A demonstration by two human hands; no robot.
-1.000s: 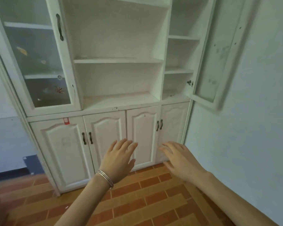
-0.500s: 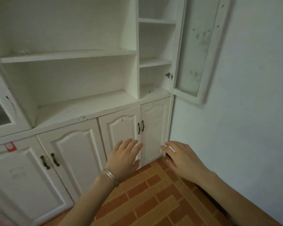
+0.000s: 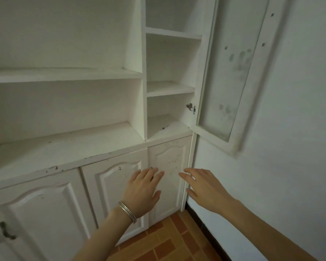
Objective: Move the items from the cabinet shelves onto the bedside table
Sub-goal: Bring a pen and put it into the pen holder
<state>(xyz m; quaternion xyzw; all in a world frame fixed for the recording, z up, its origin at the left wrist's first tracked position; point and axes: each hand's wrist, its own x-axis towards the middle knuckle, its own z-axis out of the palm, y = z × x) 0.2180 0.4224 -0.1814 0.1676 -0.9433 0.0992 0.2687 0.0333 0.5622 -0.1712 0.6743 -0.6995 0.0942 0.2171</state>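
Note:
A white cabinet (image 3: 105, 153) fills the left and centre, its open shelves bare. The narrow right compartment (image 3: 167, 89) shows bare shelves too, apart from a tiny dark speck on its bottom board. My left hand (image 3: 142, 193), with two thin bangles at the wrist, hovers with straight fingers in front of the lower doors. Beside it, my right hand (image 3: 203, 187) reaches out with fingers spread near the cabinet's right edge. Both hands hold nothing. No bedside table is in view.
A glass-paned door (image 3: 231, 72) stands swung open against the white wall (image 3: 290, 147) on the right. Closed lower doors (image 3: 167, 176) run along the bottom, with dark handles at the lower left. Orange-brown floor tiles (image 3: 169, 242) show below.
The view has moved closer and to the right; the left glass door has gone out of frame. Both hands stay open and have kept their pose in front of the lower doors.

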